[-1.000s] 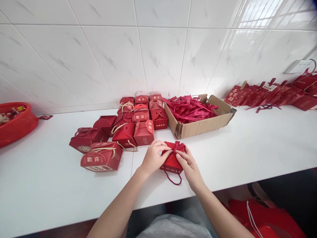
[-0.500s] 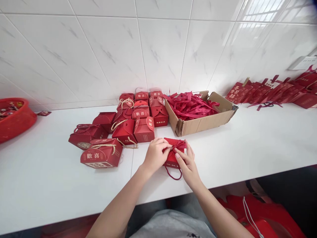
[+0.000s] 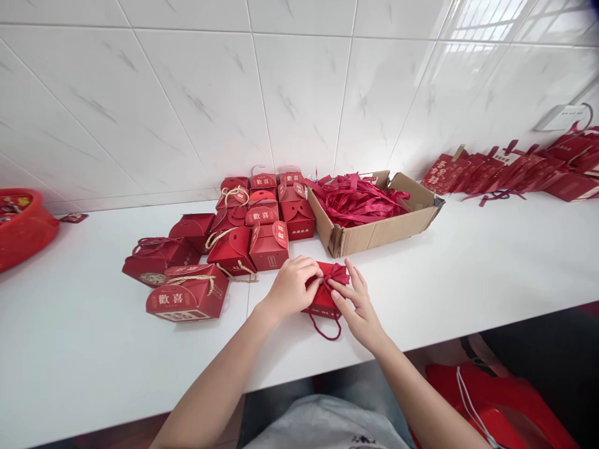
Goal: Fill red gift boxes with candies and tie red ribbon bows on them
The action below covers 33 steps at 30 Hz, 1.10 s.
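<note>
Two hands work at my white counter (image 3: pixel 468 274) by the tiled wall (image 3: pixel 304 93). My left hand (image 3: pixel 291 288) and right hand (image 3: pixel 358 305) pinch the little red box's (image 3: pixel 322 299) ribbon bow (image 3: pixel 334 274).

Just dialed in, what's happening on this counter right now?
A person sits at a white counter with both hands on a small red gift box. The left hand and right hand pinch the red ribbon bow on its top. To the left stands a cluster of closed red boxes; behind is a cardboard box full of red ribbons.
</note>
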### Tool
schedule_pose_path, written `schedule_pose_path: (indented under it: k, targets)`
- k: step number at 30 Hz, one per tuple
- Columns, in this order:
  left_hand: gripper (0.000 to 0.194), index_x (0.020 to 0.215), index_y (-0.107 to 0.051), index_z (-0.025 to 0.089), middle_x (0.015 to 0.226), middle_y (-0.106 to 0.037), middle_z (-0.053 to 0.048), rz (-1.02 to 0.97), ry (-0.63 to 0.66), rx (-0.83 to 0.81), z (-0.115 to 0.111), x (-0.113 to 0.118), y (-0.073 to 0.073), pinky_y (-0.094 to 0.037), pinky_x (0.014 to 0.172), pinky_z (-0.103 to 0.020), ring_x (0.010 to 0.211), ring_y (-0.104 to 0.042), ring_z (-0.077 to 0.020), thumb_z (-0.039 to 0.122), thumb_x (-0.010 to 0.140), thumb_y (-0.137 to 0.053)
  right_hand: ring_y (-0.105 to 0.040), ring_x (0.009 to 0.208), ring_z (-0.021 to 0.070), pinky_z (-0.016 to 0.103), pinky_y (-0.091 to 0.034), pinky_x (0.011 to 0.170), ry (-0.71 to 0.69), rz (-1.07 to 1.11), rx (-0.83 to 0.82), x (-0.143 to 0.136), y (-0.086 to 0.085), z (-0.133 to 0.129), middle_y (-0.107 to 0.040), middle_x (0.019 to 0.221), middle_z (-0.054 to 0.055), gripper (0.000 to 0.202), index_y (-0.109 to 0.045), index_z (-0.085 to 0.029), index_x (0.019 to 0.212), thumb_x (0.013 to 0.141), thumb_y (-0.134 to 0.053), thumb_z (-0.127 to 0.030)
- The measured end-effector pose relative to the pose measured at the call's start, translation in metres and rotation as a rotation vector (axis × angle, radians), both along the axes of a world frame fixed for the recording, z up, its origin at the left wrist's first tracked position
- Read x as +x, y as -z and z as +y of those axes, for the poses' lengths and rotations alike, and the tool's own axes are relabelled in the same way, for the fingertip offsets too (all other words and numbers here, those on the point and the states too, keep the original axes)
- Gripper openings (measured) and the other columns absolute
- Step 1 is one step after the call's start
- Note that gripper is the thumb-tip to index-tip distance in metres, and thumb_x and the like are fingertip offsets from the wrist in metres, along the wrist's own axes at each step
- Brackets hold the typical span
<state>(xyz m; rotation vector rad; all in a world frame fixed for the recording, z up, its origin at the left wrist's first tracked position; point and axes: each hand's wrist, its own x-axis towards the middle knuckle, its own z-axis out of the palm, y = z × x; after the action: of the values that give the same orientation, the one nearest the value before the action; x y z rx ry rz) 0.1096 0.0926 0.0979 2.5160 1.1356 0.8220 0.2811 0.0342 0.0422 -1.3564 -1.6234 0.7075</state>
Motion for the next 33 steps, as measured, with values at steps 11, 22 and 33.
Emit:
schedule_pose_path:
  k: [11,22,33]
  targets:
    - [0.008,0.068,-0.051,0.019,0.070,-0.061,0.001,0.094,0.038,-0.013,0.005,0.000,-0.015,-0.042,0.071,-0.029,0.074,-0.056,-0.0161,0.013,0.073,-0.051,-0.061,0.104,0.0246,0.047,-0.042,0.093,0.046,-0.143,0.274,0.013,-0.022,0.013,-0.069,0.105,0.008,0.025,-0.059,-0.023,0.111,0.087,-0.052,-0.024]
    - [0.016,0.062,-0.046,0.019,0.064,-0.057,0.000,0.273,0.179,0.106,0.013,0.006,-0.025,-0.041,0.068,-0.028,0.069,-0.053,-0.0163,0.006,0.072,-0.045,-0.058,0.068,0.0152,0.029,-0.049,0.065,-0.190,-0.173,0.140,0.029,-0.054,0.014,-0.063,0.079,0.003,0.018,-0.057,-0.021,0.104,0.087,-0.055,-0.026]
    - [0.019,0.093,-0.043,0.023,0.087,-0.064,0.001,0.136,0.085,-0.215,0.008,-0.005,-0.037,-0.046,0.070,-0.028,0.081,-0.061,-0.0174,0.017,0.077,-0.052,-0.057,0.070,0.0157,0.028,-0.044,0.066,-0.432,-0.225,0.167,0.020,-0.065,0.064,-0.067,0.077,0.004,0.016,-0.067,-0.020,0.091,0.081,-0.066,-0.032]
